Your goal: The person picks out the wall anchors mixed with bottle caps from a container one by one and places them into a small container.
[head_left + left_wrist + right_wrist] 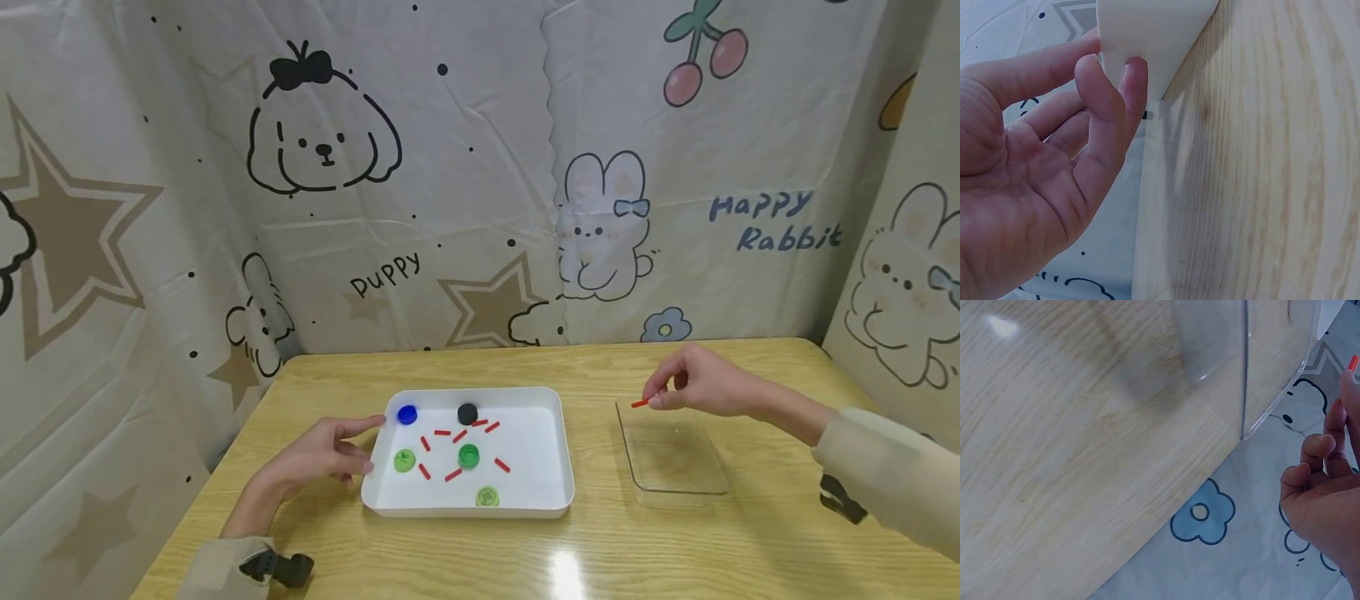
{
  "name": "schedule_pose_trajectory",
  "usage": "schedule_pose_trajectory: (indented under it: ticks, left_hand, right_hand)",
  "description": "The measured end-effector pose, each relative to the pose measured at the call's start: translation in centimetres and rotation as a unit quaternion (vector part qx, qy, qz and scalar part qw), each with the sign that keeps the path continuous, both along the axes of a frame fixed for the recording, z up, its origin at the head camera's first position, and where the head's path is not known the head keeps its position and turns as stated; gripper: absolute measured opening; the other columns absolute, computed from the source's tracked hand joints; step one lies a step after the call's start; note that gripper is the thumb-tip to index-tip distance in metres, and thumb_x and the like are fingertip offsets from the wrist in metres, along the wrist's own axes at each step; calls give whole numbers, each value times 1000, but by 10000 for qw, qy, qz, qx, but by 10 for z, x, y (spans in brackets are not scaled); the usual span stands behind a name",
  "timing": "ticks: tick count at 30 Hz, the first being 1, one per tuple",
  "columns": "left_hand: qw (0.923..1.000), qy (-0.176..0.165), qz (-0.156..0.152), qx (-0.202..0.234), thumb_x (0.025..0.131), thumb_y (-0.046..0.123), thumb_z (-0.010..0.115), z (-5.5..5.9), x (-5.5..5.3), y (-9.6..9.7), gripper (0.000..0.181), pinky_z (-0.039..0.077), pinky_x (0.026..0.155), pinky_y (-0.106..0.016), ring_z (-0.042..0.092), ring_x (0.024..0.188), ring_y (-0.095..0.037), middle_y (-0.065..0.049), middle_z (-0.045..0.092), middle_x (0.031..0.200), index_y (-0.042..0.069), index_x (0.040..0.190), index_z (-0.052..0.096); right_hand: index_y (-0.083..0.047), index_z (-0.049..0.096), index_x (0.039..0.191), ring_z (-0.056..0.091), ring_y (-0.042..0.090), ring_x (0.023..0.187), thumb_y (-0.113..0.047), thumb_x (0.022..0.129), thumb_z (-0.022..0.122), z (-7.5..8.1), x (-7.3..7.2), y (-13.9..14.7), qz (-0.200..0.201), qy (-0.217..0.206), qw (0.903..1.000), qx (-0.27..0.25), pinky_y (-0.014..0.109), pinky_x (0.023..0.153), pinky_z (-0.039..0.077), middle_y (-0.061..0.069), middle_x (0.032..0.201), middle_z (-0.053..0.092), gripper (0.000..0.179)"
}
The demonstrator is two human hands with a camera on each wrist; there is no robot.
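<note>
The right hand [701,385] pinches a red stick [639,404] over the clear box [678,454]; the left hand [321,454], fingers apart, touches the tray [542,454].

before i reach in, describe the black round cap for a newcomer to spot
On the yellowish wooden table, find the white rectangular tray. The black round cap sits midway along its far side, beside small red sticks. It is the tray's only black piece; the other caps are blue or green.
</note>
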State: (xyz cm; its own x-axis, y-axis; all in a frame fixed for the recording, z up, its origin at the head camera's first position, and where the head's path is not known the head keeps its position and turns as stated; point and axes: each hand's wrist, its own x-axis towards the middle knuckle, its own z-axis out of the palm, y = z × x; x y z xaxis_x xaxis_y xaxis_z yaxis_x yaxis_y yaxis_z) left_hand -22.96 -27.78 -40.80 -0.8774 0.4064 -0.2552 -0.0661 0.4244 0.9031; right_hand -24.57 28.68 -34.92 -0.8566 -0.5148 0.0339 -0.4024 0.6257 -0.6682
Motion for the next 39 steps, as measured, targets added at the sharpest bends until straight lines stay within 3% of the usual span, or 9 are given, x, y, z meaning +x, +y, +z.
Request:
schedule_pose_trajectory:
  ticks: [13,23,34,39]
  left_hand:
    - [10000,-26,-32,53,91,0,77,-1,1,-1,79,58,61,-31,61,64,-19,-26,62,138,-3,160,39]
    - [10000,2,-52,68,92,0,77,2,1,0,79,57,61,-30,60,63,-19,-25,67,129,-3,160,38]
    - [10000,22,-24,-6,91,0,77,2,2,1,78,58,62,-31,62,65,-20,-29,55,146,-4,159,39]
    - [10000,29,-56,-4,92,0,77,2,1,1,78,58,62,-31,61,64,-20,-29,57,144,-5,159,39]
  right_hand:
    - [-5,82,93,47,16,64,-6,89,83,-19,2,6,-247,18,9997,36,25,57,36,0,90,72,4]
    - [-8,82,90,47,16,66,-3,90,81,-27,3,4,-357,59,9993,82,25,58,37,-1,91,73,6]
    - [-13,83,88,51,14,71,-6,88,84,-33,2,3,-310,473,9982,207,26,61,40,-7,81,68,8]
    - [-13,82,87,52,13,73,-5,86,85,-37,2,0,-269,618,9974,262,27,63,41,-8,80,66,9]
